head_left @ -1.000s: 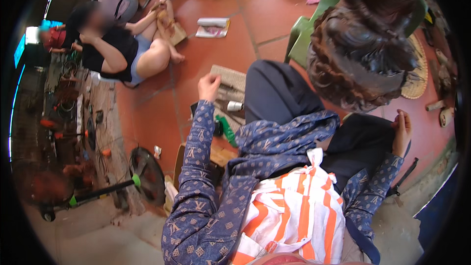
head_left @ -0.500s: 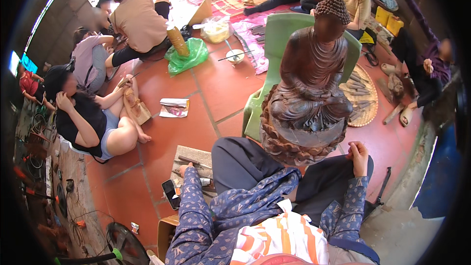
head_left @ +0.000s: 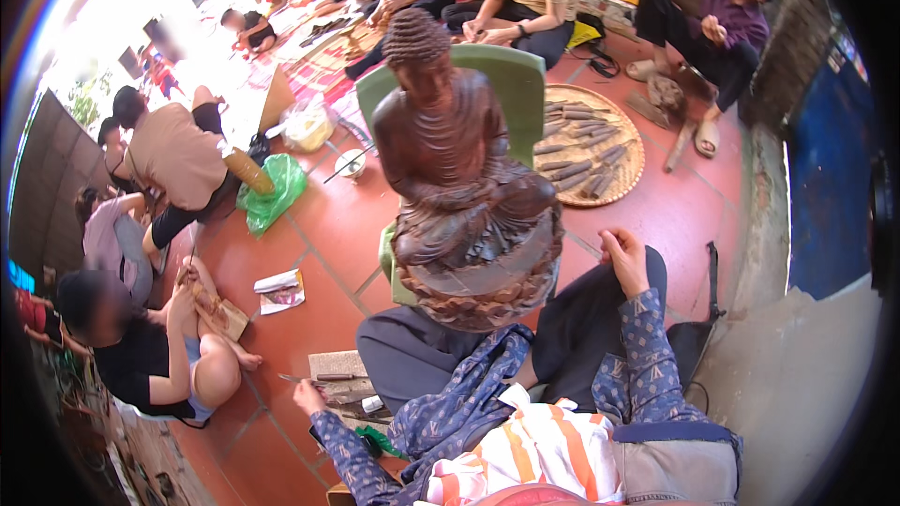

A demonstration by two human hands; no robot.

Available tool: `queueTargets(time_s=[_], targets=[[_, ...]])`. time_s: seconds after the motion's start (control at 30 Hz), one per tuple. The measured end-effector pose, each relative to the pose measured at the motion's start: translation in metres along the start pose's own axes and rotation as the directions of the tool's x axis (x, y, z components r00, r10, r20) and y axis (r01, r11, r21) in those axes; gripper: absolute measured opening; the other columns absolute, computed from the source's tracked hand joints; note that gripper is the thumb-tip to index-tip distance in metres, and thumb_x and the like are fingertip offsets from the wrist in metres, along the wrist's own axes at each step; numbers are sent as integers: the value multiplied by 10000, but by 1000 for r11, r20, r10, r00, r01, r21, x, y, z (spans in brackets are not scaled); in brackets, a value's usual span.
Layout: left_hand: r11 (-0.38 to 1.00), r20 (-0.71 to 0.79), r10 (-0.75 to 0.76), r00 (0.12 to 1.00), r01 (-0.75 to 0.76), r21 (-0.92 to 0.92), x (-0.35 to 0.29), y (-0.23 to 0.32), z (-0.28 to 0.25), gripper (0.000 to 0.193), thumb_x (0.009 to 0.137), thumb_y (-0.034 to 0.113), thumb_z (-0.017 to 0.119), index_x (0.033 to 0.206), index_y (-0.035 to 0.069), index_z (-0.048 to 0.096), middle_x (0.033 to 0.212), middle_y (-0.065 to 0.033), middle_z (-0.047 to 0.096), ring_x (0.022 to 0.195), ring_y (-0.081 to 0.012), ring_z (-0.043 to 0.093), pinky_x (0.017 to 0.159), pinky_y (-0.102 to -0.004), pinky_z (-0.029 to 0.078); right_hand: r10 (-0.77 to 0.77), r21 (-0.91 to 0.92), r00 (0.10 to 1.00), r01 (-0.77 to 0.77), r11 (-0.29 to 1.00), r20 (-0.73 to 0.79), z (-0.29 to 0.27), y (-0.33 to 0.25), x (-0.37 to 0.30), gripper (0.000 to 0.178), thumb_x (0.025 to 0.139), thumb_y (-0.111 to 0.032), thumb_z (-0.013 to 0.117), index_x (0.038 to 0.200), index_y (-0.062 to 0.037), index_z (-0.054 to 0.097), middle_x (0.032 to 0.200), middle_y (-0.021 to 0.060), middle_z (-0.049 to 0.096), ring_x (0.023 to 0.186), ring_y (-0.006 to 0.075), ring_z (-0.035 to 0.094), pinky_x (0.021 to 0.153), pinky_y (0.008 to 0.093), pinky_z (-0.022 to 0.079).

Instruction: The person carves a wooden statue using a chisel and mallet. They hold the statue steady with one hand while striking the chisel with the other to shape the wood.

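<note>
A dark brown carved wooden seated Buddha statue stands upright in front of my lap, against a green plastic chair. My left hand is closed around a slim carving tool beside a rough mat on the floor. On that mat lie a dark-handled tool and other narrow tools, partly hidden by my sleeve. My right hand hovers over my right knee, apart from the statue, its fingers curled together; whatever they may hold is too small to make out.
A round woven tray with several wooden-handled tools lies right of the statue. At left, a person sits with a carved wood piece. A green plastic bag and a bowl stand farther back. More people sit behind.
My view has swung to the right, so the statue appears farther left. My left hand has lifted a slim tool at the mat's edge. My right hand stays near the knee.
</note>
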State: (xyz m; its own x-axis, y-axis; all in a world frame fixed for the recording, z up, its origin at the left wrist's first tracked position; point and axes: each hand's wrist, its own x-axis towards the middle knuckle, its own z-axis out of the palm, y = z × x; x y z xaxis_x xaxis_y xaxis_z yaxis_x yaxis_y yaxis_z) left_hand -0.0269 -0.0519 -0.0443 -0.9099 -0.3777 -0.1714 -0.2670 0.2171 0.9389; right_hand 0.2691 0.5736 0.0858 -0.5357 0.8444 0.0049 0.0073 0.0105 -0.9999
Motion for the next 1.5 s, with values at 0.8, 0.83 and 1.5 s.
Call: queueTargets(time_s=[0.8, 0.83, 1.5], targets=[[628, 849, 527, 36, -690, -360, -353, 376, 186, 140, 902, 114, 685, 848, -5, 634, 732, -32, 641, 631, -74, 587, 555, -236, 464, -919, -195, 395, 901, 388, -2, 85, -124, -43, 377, 787, 9, 672, 1158, -59, 672, 793, 61, 542, 732, 189, 601, 605, 296, 497], [503, 668, 740, 78, -724, -472, -344, 387, 204, 105, 886, 93, 697, 930, 7, 656, 839, -36, 656, 717, -91, 593, 638, -243, 479, -926, -265, 370, 888, 375, -72, 75, -127, -33, 290, 840, 19, 655, 1125, -36, 671, 743, 48, 542, 738, 165, 611, 618, 277, 499], [215, 216, 953, 214, -976, 18, -174, 498, 374, 1086, 603, 509, 879, 1288, -171, 380, 1224, -262, 590, 1147, -348, 594, 1029, -388, 427, -221, 521, 973, 156, 839, 65, 50, -97, -33, 70, 903, -22, 642, 907, 36, 603, 927, 107, 674, 794, 167, 689, 725, 286, 578]])
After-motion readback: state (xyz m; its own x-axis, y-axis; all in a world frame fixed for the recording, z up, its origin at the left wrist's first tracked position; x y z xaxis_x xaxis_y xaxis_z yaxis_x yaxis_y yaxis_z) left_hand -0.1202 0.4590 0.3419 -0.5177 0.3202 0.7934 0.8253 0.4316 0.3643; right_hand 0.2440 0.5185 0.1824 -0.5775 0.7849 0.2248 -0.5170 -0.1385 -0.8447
